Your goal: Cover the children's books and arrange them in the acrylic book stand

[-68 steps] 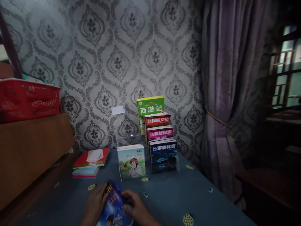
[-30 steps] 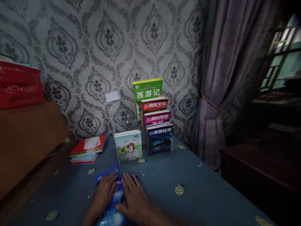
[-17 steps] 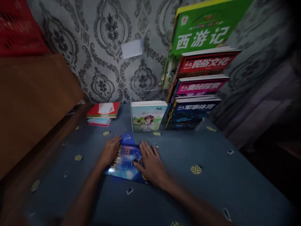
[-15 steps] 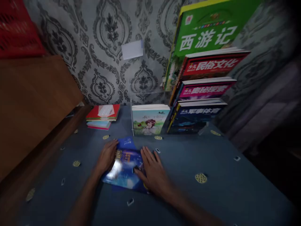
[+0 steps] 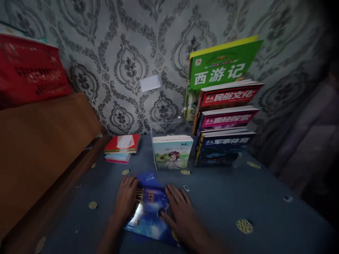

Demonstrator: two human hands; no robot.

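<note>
A glossy dark blue book (image 5: 153, 208) with gold lettering lies on the table before me, slightly turned. From behind its top edge sticks out a blue printed piece (image 5: 147, 179); whether it is a flap or a second book I cannot tell. My left hand (image 5: 127, 197) rests along the book's left edge, fingers laid out toward the top corner, its thumb hidden. Across the right edge lies my right hand (image 5: 182, 211), fingers stretched and the thumb on the cover. Both hands touch the book, and neither is visibly wrapped round it.
Behind stand a clear acrylic holder (image 5: 153, 141) with pale green books (image 5: 173, 153) and tiered upright books (image 5: 225, 148). A stack of red booklets (image 5: 123, 143) lies back left. A brown box-like panel (image 5: 47, 141) and a red basket (image 5: 34, 70) border the left.
The camera has tilted up, so the whole scene sits lower in the picture. Both hands stay on the blue book, with little visible change in their hold.
</note>
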